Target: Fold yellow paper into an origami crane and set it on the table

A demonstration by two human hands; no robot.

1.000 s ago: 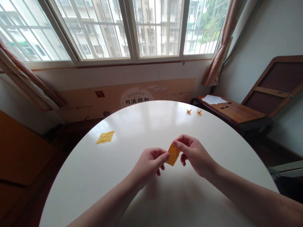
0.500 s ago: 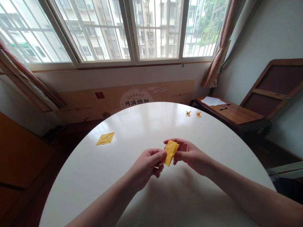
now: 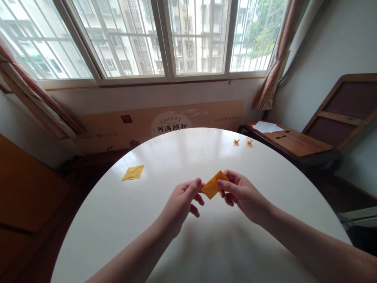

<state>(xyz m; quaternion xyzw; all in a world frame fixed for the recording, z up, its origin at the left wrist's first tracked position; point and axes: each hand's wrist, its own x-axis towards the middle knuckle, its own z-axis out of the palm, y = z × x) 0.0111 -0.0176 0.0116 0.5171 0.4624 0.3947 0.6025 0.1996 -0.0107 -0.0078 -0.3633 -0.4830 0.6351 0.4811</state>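
Note:
A small folded piece of yellow origami paper [image 3: 211, 186] is held above the table, tilted. My right hand [image 3: 240, 191] pinches its right side, thumb on the near face. On its left, my left hand [image 3: 185, 202] has its thumb raised and its lower fingers apart; a fingertip reaches the paper's left corner, perhaps touching it from behind. At the left of the table lies a flat yellow paper sheet [image 3: 132, 173] with crease lines. Two small orange folded paper cranes, one crane [image 3: 236, 142] beside the other crane [image 3: 249, 144], stand near the far right edge.
The round white table [image 3: 171, 165] fills the middle. Past its right edge stands a wooden bench [image 3: 297, 141] with white papers [image 3: 267, 126] and dark pens. Behind are a long printed cardboard panel [image 3: 132, 125], a barred window and curtains [image 3: 272, 74].
The paper has been turned and now sits in my right hand's pinch. My left thumb has lifted off it and the left fingers have opened. The view has shifted slightly.

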